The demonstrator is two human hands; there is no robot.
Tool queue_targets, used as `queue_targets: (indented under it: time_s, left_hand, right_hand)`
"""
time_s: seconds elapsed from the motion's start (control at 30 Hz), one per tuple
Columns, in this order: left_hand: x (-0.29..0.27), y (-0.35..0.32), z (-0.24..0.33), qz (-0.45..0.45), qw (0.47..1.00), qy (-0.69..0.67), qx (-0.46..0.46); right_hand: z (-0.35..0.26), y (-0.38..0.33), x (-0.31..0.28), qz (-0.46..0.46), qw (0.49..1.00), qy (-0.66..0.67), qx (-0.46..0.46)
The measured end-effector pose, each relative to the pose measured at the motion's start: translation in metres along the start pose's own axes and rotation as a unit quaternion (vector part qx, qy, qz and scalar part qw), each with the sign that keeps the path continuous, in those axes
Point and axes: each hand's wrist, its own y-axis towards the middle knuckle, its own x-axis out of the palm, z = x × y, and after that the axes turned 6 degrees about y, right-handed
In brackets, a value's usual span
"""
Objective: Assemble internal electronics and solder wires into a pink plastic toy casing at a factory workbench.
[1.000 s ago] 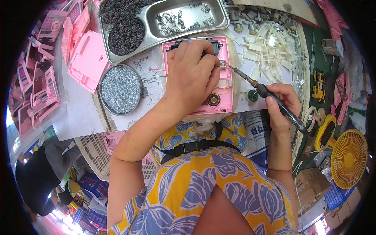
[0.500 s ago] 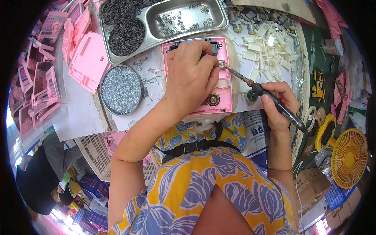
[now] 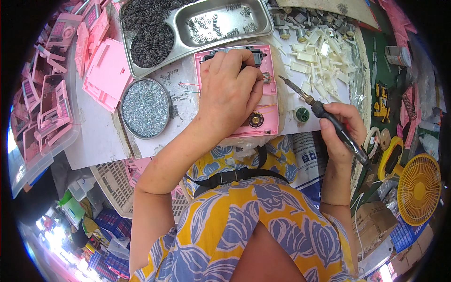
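Note:
My right hand (image 3: 345, 134) grips the black handle of a soldering iron (image 3: 337, 123) like a pen. The iron's metal tip points up and left, just off the right edge of a pink plastic housing (image 3: 268, 105). My left hand (image 3: 230, 87) lies over that housing with thumb and fingers pinched near its right side; what they hold is hidden. Inside the housing show a black part (image 3: 257, 55) along the top, a small metal piece beside my fingertips, and a round black speaker-like disc (image 3: 256, 119). Red and green wires (image 3: 190, 85) stick out on the left.
A steel tray (image 3: 218, 23) of dark springs stands at the back, beside a round dish (image 3: 145, 108) of small metal pins. White plastic parts (image 3: 324, 58) lie back right. A small green-topped pot (image 3: 301, 114) sits under the iron. Pink panels (image 3: 108, 73) pile up left; a yellow fan (image 3: 419, 189) is far right.
My right hand has drawn the soldering iron back to the right and slightly down, so its tip has left the small metal piece. My left hand has stayed in place.

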Motion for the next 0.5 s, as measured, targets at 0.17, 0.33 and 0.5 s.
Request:
queue_targets:
  time_s: [0.17, 0.33, 0.5]
  left_hand:
    - [-0.002, 0.000, 0.001, -0.005, 1.000, -0.002, -0.001]
    - [-0.003, -0.001, -0.001, -0.007, 1.000, -0.004, 0.000]
    - [-0.001, -0.001, -0.001, -0.003, 1.000, -0.003, 0.000]
  right_hand:
    - [0.010, 0.002, -0.006, 0.057, 0.992, 0.108, 0.035]
    - [0.010, 0.002, -0.010, 0.081, 0.992, 0.094, 0.038]
    - [0.012, 0.002, 0.000, 0.094, 0.995, 0.007, -0.035]
